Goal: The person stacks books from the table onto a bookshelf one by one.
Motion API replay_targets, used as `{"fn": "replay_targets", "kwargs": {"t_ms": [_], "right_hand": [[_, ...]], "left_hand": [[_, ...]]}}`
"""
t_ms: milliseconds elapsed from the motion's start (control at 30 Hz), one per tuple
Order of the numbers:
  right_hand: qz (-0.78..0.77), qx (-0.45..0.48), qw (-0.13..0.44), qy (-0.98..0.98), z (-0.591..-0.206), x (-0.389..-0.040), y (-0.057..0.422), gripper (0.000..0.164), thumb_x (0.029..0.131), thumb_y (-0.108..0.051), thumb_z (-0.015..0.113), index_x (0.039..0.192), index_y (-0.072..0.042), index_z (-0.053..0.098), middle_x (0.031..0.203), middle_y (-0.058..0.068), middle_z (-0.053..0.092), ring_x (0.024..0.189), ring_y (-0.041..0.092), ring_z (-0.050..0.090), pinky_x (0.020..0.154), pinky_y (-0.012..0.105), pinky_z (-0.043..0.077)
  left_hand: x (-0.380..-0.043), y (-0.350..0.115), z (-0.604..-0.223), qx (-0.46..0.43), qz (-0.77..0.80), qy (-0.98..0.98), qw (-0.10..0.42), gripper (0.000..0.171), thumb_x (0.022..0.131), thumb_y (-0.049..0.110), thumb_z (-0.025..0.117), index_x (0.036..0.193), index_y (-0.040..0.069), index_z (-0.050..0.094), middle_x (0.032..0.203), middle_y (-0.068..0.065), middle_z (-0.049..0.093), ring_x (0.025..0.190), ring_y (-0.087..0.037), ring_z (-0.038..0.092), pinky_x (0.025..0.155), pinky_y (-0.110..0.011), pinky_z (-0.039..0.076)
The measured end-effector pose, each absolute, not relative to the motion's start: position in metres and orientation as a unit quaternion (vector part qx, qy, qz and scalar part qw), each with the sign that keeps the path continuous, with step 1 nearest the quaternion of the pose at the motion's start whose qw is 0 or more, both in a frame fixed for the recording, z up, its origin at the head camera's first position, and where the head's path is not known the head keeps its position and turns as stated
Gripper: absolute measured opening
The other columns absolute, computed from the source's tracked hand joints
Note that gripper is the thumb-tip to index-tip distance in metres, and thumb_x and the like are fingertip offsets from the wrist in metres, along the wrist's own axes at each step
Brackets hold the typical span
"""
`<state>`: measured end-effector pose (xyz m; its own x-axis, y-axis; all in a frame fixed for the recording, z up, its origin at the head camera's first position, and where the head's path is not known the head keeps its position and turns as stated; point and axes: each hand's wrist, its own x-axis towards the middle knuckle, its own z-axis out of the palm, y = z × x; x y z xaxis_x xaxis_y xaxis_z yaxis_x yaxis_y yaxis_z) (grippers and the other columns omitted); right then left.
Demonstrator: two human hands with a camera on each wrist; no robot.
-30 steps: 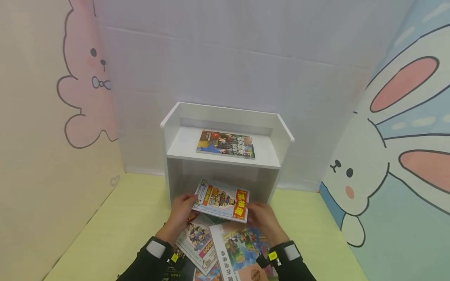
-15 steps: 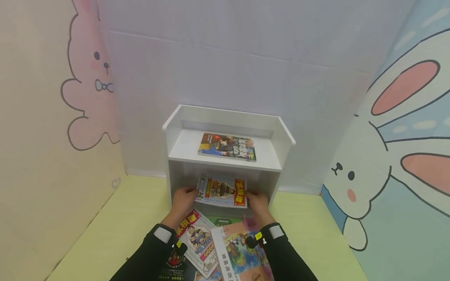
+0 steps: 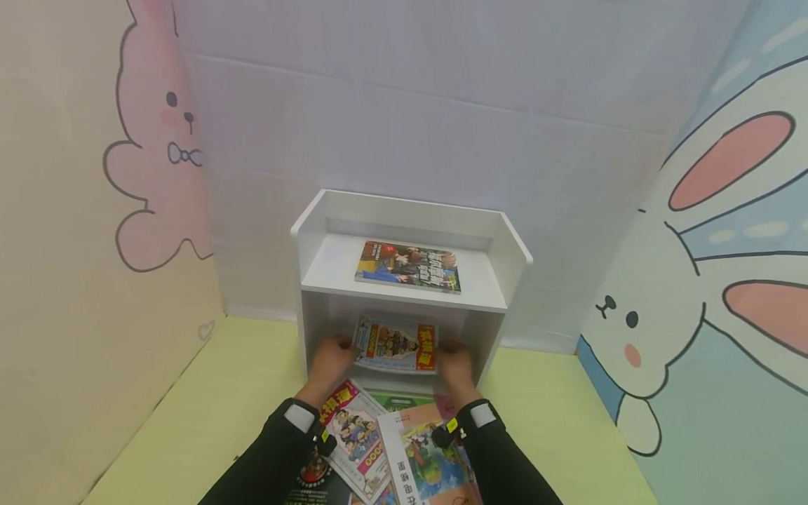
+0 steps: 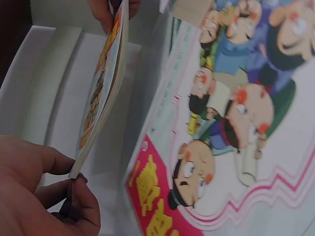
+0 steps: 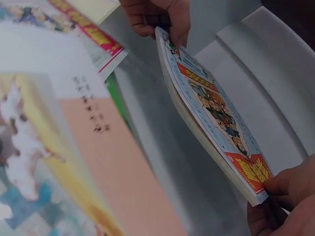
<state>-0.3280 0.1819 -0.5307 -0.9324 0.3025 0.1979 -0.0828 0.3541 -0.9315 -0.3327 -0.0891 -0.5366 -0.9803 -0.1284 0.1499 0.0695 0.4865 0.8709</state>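
Observation:
A light-blue comic book (image 3: 394, 345) with a red-and-yellow title strip is inside the lower compartment of the white shelf (image 3: 404, 299). My left hand (image 3: 331, 365) pinches its left edge between thumb and fingers. On the opposite edge, my right hand (image 3: 456, 366) pinches it the same way. Both wrist views show the comic book (image 4: 101, 88) held above the compartment floor (image 5: 256, 93), its cover facing up and its pages slightly bowed. Another comic book (image 3: 407, 266) lies flat on the upper shelf.
In front of the shelf, several books overlap on the pale yellow table (image 3: 208, 407). Among them are a comic with a pink-red title (image 3: 355, 428), a peach-covered book (image 3: 429, 449), a green one (image 3: 400, 401) and a black one (image 3: 315, 484). Side panels flank the compartment.
Both hands have carried the light-blue comic book forward from above the pile into the lower compartment. Over the last half second it has shifted only slightly. The book on the upper shelf stays put.

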Motion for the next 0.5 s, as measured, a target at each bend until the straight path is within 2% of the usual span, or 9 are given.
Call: {"fn": "replay_targets", "kwargs": {"t_ms": [200,500], "right_hand": [[0.517,-0.06,0.171,-0.837,-0.537,-0.326,0.179,0.028,0.1,-0.008,0.068,0.118,0.013,0.074,0.111,0.028,0.075,0.094,0.036,0.071,0.079,0.045,0.059],[0.47,-0.056,0.145,-0.869,-0.54,-0.326,0.177,0.029,0.102,-0.005,0.068,0.12,0.017,0.07,0.106,0.03,0.073,0.089,0.036,0.071,0.077,0.048,0.061]], "left_hand": [[-0.328,-0.085,-0.538,0.005,-0.462,-0.88,0.112,0.032,0.1,0.011,0.072,0.121,-0.014,0.072,0.113,-0.028,0.074,0.101,-0.042,0.072,0.089,-0.058,0.06],[-0.336,-0.082,-0.551,0.007,-0.405,-0.909,0.097,0.024,0.1,0.009,0.072,0.112,-0.011,0.073,0.101,-0.022,0.073,0.086,-0.033,0.069,0.077,-0.051,0.06]]}}
